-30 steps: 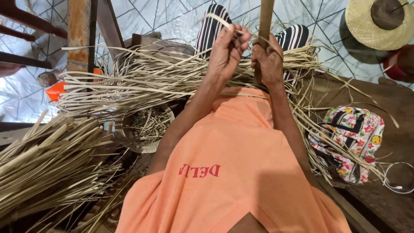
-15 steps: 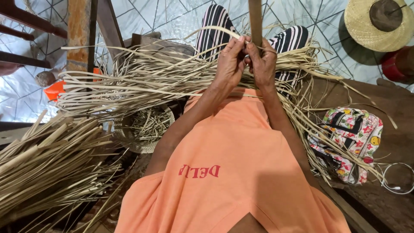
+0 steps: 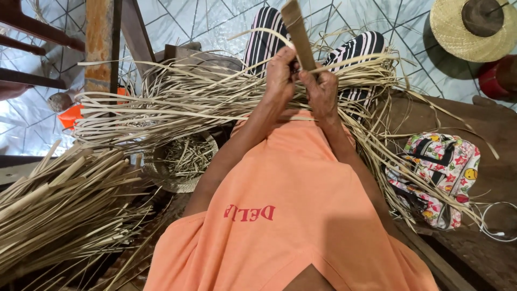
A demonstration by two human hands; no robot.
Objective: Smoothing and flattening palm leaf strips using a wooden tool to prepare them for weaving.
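Both hands are raised together in front of the person's chest, above the lap. The left hand (image 3: 281, 73) is closed around the lower part of a flat brown wooden stick (image 3: 298, 33), which stands almost upright and leans a little to the left at its top. The right hand (image 3: 321, 91) is just beside it, touching it, and its fingers are also closed on the stick and on a thin pale straw strip (image 3: 353, 60) that goes out to the right from between the fingers. Under the hands, a big loose bundle of straw strips (image 3: 183, 102) lies across the person's knees and spreads far to the left. The legs wear striped black and white trousers (image 3: 264, 40), and the body is covered by an orange shirt (image 3: 291, 205). Below the bundle, on the left side, a small woven basket (image 3: 183, 161) holds short straw pieces. A second pile of wider dry leaves (image 3: 59, 205) lies at the lower left. At the right, a colourful flowered bag (image 3: 444, 164) rests on a dark wooden surface, and a straw hat (image 3: 468, 32) lies on the tiled floor (image 3: 215, 21) at the top right.
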